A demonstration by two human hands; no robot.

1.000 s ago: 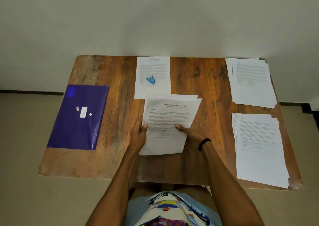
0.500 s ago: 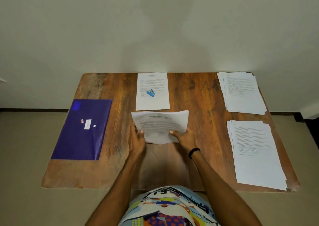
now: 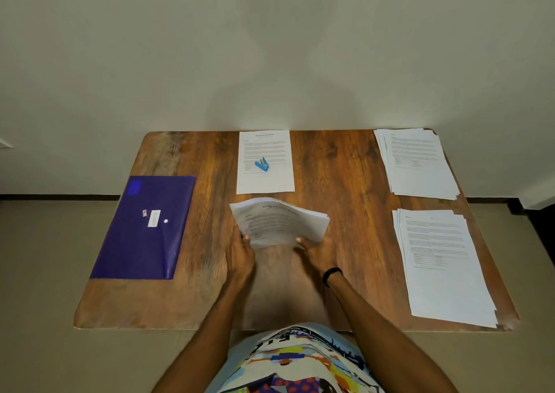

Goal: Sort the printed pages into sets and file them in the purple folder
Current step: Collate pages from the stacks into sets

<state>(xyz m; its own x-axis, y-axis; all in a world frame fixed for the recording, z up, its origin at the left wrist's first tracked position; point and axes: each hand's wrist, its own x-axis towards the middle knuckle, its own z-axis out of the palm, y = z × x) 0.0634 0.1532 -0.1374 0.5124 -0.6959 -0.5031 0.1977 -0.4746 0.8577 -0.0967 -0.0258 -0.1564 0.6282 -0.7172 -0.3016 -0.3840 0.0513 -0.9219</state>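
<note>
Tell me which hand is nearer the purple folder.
Left. The left hand holds the sheaf by its left corner, just right of the purple folder; the right hand holds its other corner, farther right.

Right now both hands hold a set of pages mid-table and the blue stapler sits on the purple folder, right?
No. The head view shows the blue stapler on the far-middle printed page, not on the purple folder. The left hand and right hand do hold the set of pages.

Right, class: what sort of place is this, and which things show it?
Probably a plain home or office desk: a wooden table against a bare wall, stacks of printed pages, a purple folder and a small blue stapler.
</note>
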